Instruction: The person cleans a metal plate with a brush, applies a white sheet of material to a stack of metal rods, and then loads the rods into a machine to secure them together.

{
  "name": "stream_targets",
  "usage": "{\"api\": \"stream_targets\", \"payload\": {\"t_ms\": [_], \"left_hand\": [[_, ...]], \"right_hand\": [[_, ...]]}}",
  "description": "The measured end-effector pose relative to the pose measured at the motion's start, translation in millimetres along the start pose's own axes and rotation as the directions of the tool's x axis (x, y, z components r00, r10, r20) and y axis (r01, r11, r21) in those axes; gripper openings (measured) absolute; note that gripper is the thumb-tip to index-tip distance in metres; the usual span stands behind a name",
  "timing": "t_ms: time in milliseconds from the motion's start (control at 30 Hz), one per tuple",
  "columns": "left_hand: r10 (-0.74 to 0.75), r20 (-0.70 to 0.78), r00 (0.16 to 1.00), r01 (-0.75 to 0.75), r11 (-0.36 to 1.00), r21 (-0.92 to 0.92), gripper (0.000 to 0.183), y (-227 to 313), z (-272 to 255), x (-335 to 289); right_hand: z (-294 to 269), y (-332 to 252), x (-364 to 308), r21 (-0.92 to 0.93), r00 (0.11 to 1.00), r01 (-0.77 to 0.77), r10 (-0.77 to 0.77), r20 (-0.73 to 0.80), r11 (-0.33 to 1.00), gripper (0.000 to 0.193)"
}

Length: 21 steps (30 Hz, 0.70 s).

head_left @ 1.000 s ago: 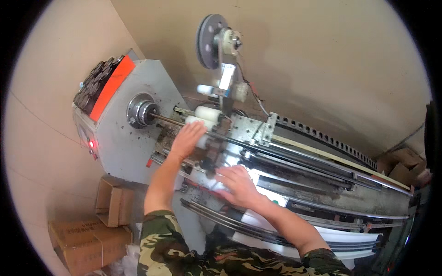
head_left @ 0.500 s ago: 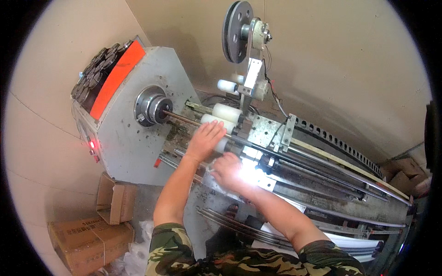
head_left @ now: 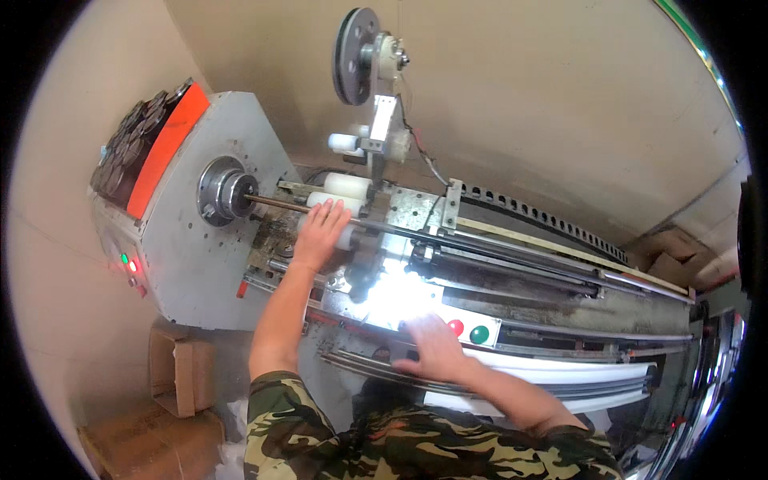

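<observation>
A long thin metal rod [head_left: 276, 203] runs from the chuck [head_left: 236, 196] of a grey machine toward the right. My left hand [head_left: 318, 234] rests flat over the rod beside the white rollers [head_left: 348, 187], its fingers stretched out and touching the front roller. Lower right, my right hand [head_left: 438, 348] hovers near a panel with a red button [head_left: 455, 327] and a green button [head_left: 479, 334]. Its thumb stands apart from the slightly blurred fingers, and it holds nothing I can see. A bright glare washes out the metal plate just beyond its fingertips.
Behind the rollers rises an arm with a large grey pulley wheel [head_left: 355, 56]. Metal rails [head_left: 560, 256] stretch to the right. Several dark discs sit on the machine's top [head_left: 132, 148]. Cardboard boxes [head_left: 182, 372] stand on the floor at left.
My right hand has drawn back from beside the rod to near the buttons, its fingers opening. My left hand stays on the rod. The whole view has shifted to the right.
</observation>
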<state>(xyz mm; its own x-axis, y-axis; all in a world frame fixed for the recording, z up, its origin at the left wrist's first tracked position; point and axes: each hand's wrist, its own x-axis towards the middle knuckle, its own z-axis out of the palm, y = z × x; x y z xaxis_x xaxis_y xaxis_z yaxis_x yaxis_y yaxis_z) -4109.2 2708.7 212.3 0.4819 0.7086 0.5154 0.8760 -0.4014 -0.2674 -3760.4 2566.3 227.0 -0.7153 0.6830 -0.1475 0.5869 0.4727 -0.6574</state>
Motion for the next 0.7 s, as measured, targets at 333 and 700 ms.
{"api": "stream_targets", "payload": {"t_ms": [333, 700], "left_hand": [[-0.092, -0.019, 0.996, 0.091, 0.996, -0.016, 0.049, 20.0, -21.3, -9.0], [-0.790, 0.045, 0.612, 0.791, 0.611, -0.031, 0.063, 93.6, -106.3, -169.2]], "right_hand": [[-148.9, 205.7, -77.3, -0.408, 0.731, -0.574, 0.221, -0.645, 0.710, 0.085], [-138.0, 210.5, -81.3, -0.414, 0.715, -0.481, 0.073, -0.695, 0.772, 0.080]]}}
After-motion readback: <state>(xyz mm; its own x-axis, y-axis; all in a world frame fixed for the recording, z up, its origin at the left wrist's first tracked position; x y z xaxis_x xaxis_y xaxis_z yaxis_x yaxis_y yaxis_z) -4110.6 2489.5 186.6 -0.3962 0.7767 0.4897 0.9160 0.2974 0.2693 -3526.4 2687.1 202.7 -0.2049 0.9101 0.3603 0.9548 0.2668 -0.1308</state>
